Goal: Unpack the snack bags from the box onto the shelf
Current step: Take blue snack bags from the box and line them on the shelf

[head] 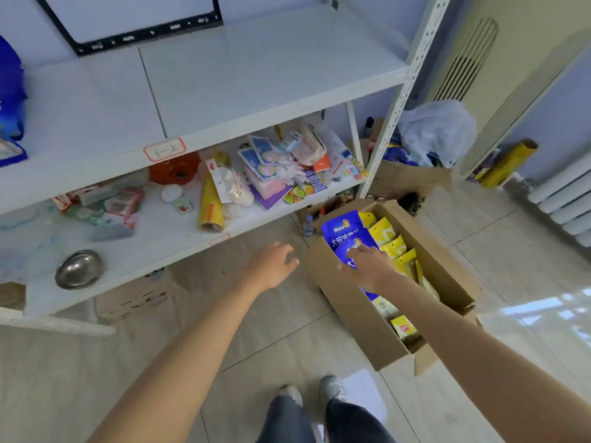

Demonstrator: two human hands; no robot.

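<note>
Cardboard makes up the open box (361, 318) on the floor just right of the white shelf (256, 78), and I see it packed with snack bags: blue bags (342, 230) at the far end, yellow bags (395, 247) in a row beside them. My right hand (372, 266) reaches into the box and rests on the top blue bag, fingers spread over its face; I cannot tell whether they are pinching it. My left hand (271, 266) hovers over the floor just left of the box, fingers loosely apart, holding nothing. On the upper shelf board, more blue bags (11, 100) stand at the far left edge. The lower board carries a clutter of small packets (275, 161), a yellow roll (209, 206) and a metal bowl (78, 269).
</note>
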